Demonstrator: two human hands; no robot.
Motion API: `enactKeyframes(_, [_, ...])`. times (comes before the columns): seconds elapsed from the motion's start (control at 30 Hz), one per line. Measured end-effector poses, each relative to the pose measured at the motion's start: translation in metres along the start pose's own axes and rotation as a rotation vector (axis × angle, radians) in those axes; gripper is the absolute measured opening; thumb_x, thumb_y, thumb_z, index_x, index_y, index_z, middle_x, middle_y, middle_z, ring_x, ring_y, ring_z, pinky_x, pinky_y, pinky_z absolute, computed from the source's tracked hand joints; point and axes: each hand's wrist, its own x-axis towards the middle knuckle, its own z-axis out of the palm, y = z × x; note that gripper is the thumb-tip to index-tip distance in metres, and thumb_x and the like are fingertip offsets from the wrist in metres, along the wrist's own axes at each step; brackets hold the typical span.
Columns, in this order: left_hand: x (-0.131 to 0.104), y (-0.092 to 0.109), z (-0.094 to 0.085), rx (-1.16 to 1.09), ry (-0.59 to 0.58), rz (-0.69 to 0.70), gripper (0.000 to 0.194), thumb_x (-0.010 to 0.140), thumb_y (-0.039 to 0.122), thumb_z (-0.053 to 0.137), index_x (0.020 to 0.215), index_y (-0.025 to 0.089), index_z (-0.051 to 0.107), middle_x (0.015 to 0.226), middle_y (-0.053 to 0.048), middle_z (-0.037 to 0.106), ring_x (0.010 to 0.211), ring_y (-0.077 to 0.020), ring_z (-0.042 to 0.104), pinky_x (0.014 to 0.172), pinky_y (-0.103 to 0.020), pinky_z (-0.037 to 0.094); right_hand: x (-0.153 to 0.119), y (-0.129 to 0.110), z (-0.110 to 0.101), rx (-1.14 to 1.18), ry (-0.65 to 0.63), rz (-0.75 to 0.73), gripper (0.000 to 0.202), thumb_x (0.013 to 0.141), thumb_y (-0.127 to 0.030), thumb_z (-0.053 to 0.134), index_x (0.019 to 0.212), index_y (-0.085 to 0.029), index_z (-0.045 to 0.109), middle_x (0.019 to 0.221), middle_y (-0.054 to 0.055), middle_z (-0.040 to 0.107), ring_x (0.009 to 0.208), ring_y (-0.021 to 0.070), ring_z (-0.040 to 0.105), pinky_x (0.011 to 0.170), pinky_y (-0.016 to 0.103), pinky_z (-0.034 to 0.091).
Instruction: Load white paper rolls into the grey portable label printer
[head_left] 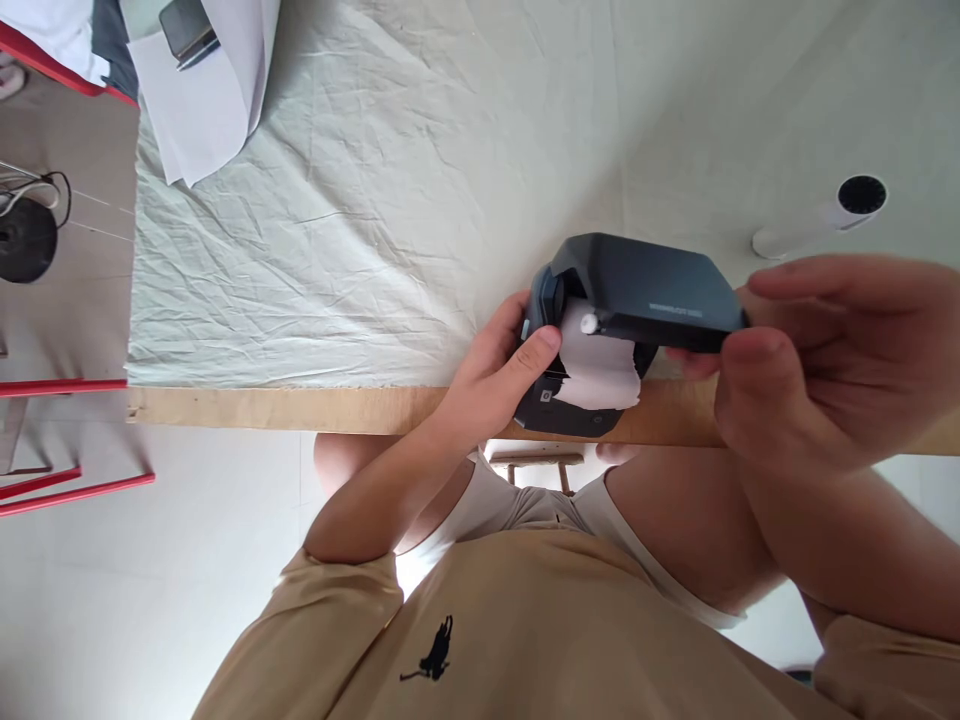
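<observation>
A dark portable thermal printer [574, 418] sits at the front edge of the table. Its dark cover [660, 285] is raised, and white paper [600, 370] from a roll hangs out over the front of the body. My left hand [504, 368] is closed around the printer's left side, with the thumb on top beside the paper. At the cover's right end, my right hand [817, 360] pinches its corner between thumb and fingers. The inside of the printer is largely hidden by the cover and the paper.
A pale wrinkled cloth [360, 200] covers the table, whose wooden edge [300, 408] runs along the front. White sheets [202, 120] with a dark phone-like object [186, 28] and a pen [198, 50] lie at the back left. A white cylindrical device [817, 225] stands at right.
</observation>
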Motion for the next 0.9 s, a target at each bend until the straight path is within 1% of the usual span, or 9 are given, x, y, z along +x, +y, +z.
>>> enactKeyframes(0.07, [0.0,0.0,0.0,0.01,0.006,-0.014,0.075,0.106,0.092,0.09,0.142,0.027,0.083,0.14,-0.01,0.094,0.145,-0.0382,0.09,0.118,-0.049,0.081,0.005,0.004,0.004,0.082,0.117,-0.084,0.029,0.13,-0.051,0.074,0.157,-0.046,0.084,0.077,-0.004,0.069,0.062,0.021,0.076,0.054,0.038,0.055])
enactKeyframes(0.13, [0.0,0.0,0.0,0.032,0.01,-0.028,0.076,0.107,0.093,0.089,0.144,0.027,0.081,0.139,-0.011,0.094,0.143,-0.0379,0.091,0.116,-0.05,0.081,0.009,0.01,0.009,0.107,0.212,-0.115,0.021,0.126,-0.051,0.082,0.144,-0.042,0.088,0.088,-0.002,0.073,0.08,0.0251,0.088,0.07,0.044,0.071])
enactKeyframes(0.27, [-0.001,0.0,-0.002,0.069,0.001,0.003,0.072,0.109,0.091,0.087,0.145,0.028,0.082,0.136,-0.01,0.094,0.144,-0.0379,0.09,0.119,-0.051,0.079,0.009,0.016,0.013,0.069,0.173,-0.09,0.007,0.122,-0.034,0.082,0.128,-0.036,0.083,0.107,0.002,0.087,0.113,0.0318,0.096,0.107,0.059,0.079])
enactKeyframes(0.37, [0.0,-0.003,-0.006,0.095,-0.036,0.042,0.076,0.106,0.093,0.09,0.145,0.028,0.082,0.132,-0.01,0.095,0.14,-0.0368,0.09,0.117,-0.047,0.077,0.007,0.012,0.009,-0.071,0.145,-0.158,0.02,0.112,-0.018,0.083,0.12,-0.036,0.085,0.103,-0.001,0.092,0.093,0.0295,0.089,0.084,0.054,0.072])
enactKeyframes(0.47, [0.001,-0.007,-0.01,0.11,-0.073,0.021,0.079,0.105,0.094,0.09,0.145,0.026,0.082,0.133,-0.011,0.094,0.128,-0.0335,0.09,0.107,-0.042,0.075,0.006,0.003,0.005,-0.291,-0.002,-0.146,0.028,0.111,-0.013,0.083,0.118,-0.039,0.09,0.098,-0.004,0.093,0.074,0.0239,0.079,0.067,0.047,0.061])
enactKeyframes(0.57, [0.002,-0.009,-0.013,0.103,-0.104,0.0,0.083,0.103,0.094,0.093,0.147,0.024,0.082,0.136,-0.012,0.093,0.122,-0.031,0.088,0.102,-0.039,0.073,0.006,-0.007,0.002,-0.436,-0.138,-0.089,0.023,0.119,-0.02,0.077,0.111,-0.036,0.091,0.11,-0.004,0.097,0.086,0.022,0.089,0.067,0.041,0.063])
enactKeyframes(0.67, [0.002,-0.008,-0.013,0.1,-0.114,0.004,0.082,0.103,0.092,0.095,0.146,0.023,0.083,0.139,-0.012,0.092,0.125,-0.0305,0.086,0.103,-0.038,0.071,0.009,-0.01,-0.005,-0.475,-0.289,-0.051,0.025,0.122,-0.025,0.072,0.108,-0.034,0.091,0.117,-0.004,0.098,0.085,0.0179,0.086,0.061,0.036,0.052])
enactKeyframes(0.8, [0.002,-0.005,-0.012,0.116,-0.146,-0.02,0.076,0.108,0.089,0.092,0.147,0.025,0.084,0.144,-0.013,0.092,0.13,-0.0316,0.085,0.107,-0.039,0.071,0.014,-0.008,-0.012,-0.405,-0.39,-0.116,0.014,0.118,-0.024,0.077,0.107,-0.029,0.085,0.085,-0.004,0.084,0.06,0.0123,0.056,0.056,0.034,0.032])
enactKeyframes(0.9, [0.001,-0.004,-0.012,0.1,-0.16,-0.015,0.079,0.106,0.09,0.093,0.151,0.026,0.084,0.151,-0.014,0.093,0.142,-0.0364,0.087,0.113,-0.042,0.073,0.013,-0.007,-0.012,-0.339,-0.375,-0.1,0.012,0.113,-0.018,0.079,0.115,-0.028,0.086,0.082,-0.003,0.08,0.062,0.0139,0.058,0.057,0.034,0.034])
